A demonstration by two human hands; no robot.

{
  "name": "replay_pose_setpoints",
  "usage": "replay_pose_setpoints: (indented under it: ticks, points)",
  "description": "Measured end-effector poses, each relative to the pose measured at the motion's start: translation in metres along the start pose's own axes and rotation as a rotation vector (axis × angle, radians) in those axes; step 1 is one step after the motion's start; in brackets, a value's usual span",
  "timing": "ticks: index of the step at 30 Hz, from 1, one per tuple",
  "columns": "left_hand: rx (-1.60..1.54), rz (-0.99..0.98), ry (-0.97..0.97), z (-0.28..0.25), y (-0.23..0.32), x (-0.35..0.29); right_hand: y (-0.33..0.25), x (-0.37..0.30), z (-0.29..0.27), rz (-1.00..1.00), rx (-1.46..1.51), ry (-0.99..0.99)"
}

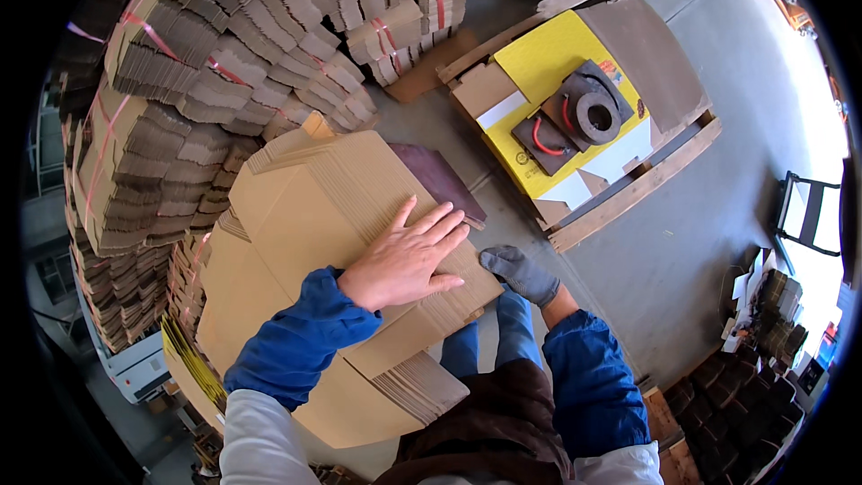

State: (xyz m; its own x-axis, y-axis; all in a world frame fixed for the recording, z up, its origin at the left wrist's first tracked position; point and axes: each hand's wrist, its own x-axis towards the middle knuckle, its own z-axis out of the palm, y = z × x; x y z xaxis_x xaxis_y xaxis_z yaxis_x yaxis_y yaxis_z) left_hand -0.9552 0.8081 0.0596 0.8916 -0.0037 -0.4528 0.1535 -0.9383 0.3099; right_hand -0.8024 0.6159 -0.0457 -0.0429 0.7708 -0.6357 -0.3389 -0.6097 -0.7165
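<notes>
A stack of flat brown cardboard blanks [310, 207] lies in front of me, its layers fanned out in steps. My left hand [402, 256], bare, rests on the top sheet with its fingers spread. At the right-hand edge of the stack is my right hand [521, 275] in a grey glove, its fingers bunched together against the cardboard's corner. Whatever those fingers may hold is hidden. Another fanned batch of cardboard [417, 386] sits lower, nearer my body. A dark reddish-brown sheet [440, 181] sticks out beyond the far edge of the stack.
Tall piles of cardboard [193, 63] tied with pink strap stand at the left and back. A wooden pallet [633, 181] at the far right carries a yellow board [548, 45] and dark weights with red handles [549, 139]. A black-framed cart [808, 216] stands farther right.
</notes>
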Motion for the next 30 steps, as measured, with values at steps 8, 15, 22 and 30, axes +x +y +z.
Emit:
replay_pose_setpoints:
  ticks: [8,15,22,30]
  points:
    - [0.014,0.003,-0.046,-0.009,0.003,0.000,0.061,0.026,-0.007,-0.554,-0.292,-0.081]
    - [-0.009,-0.019,-0.093,-0.011,0.007,-0.008,0.059,0.025,-0.008,-0.798,-0.535,0.028]
    - [0.004,0.014,-0.113,-0.025,0.007,-0.004,0.061,0.026,-0.005,-0.667,-0.348,-0.041]
    - [-0.009,-0.034,-0.125,-0.021,-0.003,-0.015,0.028,0.009,0.002,-0.399,-0.100,-0.097]
